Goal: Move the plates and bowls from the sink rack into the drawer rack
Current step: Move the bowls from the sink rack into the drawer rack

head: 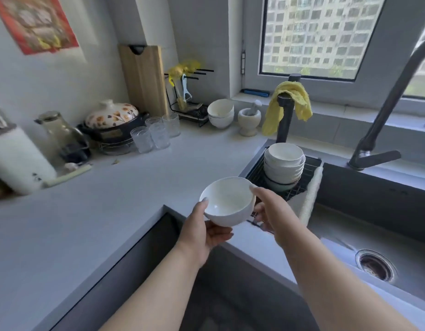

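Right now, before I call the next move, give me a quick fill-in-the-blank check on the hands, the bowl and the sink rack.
1. The white bowl is held by ____ hands, the left hand underneath and the right hand at its rim.
2. The cloth draped over the black post is ____ in colour.
3. The sink rack holds a ____ of white bowls.

Missing words: both; yellow; stack

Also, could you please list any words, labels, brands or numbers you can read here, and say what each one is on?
None can be read.
Red poster on the wall: print too blurred to read.
White canister at the left: small dark mark, too small to read.
White bowl held in both hands: no marking shows.
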A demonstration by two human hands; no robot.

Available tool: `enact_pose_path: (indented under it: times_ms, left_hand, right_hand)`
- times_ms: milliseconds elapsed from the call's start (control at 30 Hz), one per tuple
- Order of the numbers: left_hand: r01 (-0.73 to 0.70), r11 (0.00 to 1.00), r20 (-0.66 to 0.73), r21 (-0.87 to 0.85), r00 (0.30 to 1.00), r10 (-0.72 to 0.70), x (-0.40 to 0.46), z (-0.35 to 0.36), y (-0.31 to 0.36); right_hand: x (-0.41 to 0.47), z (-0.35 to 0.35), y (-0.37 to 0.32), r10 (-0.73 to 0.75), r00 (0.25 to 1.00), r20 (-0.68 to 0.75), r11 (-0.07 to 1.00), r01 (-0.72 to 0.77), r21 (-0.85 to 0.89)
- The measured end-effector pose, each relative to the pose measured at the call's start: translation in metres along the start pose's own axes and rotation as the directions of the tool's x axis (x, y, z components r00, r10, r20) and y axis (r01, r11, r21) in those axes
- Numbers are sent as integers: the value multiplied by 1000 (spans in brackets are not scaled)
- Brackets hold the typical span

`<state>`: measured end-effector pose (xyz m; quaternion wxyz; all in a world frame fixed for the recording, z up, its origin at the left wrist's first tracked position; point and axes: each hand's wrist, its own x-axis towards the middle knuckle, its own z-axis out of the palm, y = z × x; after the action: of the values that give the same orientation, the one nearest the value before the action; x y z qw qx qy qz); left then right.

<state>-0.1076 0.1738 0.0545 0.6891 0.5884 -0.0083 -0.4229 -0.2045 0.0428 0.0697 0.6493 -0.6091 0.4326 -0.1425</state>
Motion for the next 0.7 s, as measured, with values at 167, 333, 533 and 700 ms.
enact_pose_path:
  times_ms: [167,333,533,700]
  left_hand:
    - [-77,995,-164,-70,984,65,-58,-47,-3]
    - [-175,976,-312,-126,941,128,-113,-101,-3]
    - [-264,954,-478,-142,862,167,-178,-183,-14]
    - [-269,956,-606,-113,781,148,-252,-270,-48]
  right_hand:
    - [-31,50,12,72,934,350,974,-141,176]
    - [-66,110,10,34,868,495,985,-112,129]
    - [-127,195,18,24,783,622,994,-84,67]
    - [-204,270,51,72,728,681,997,-67,-33]
